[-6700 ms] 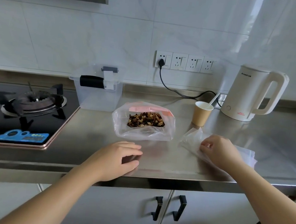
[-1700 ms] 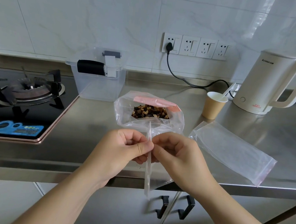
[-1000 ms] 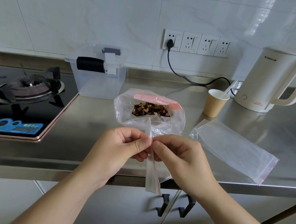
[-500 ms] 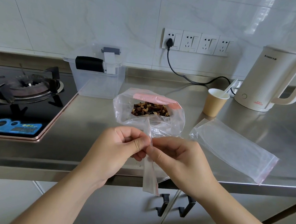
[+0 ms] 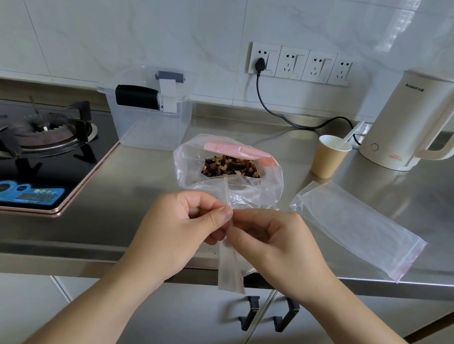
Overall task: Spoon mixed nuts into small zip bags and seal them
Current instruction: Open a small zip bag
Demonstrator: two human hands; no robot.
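A small clear zip bag (image 5: 229,269) hangs edge-on between my hands above the counter's front edge. My left hand (image 5: 179,228) and my right hand (image 5: 277,246) each pinch one side of its top, fingertips meeting at the middle. Behind them a large open plastic bag of mixed nuts (image 5: 230,168) sits on the steel counter (image 5: 140,191). A pile of empty zip bags (image 5: 359,229) lies flat to the right. A brown paper cup (image 5: 328,160) with a white spoon (image 5: 349,136) in it stands behind that pile.
A gas hob (image 5: 33,150) fills the counter's left part. A clear plastic box (image 5: 149,117) stands at the back, a cream kettle (image 5: 424,124) at the back right with its black cord (image 5: 286,119) plugged into the wall sockets. Cabinet door handles (image 5: 267,313) are below the counter.
My hands left the counter, took up one small zip bag and now pinch its top. Over the last second they stayed nearly still, fingers working at the bag's mouth.
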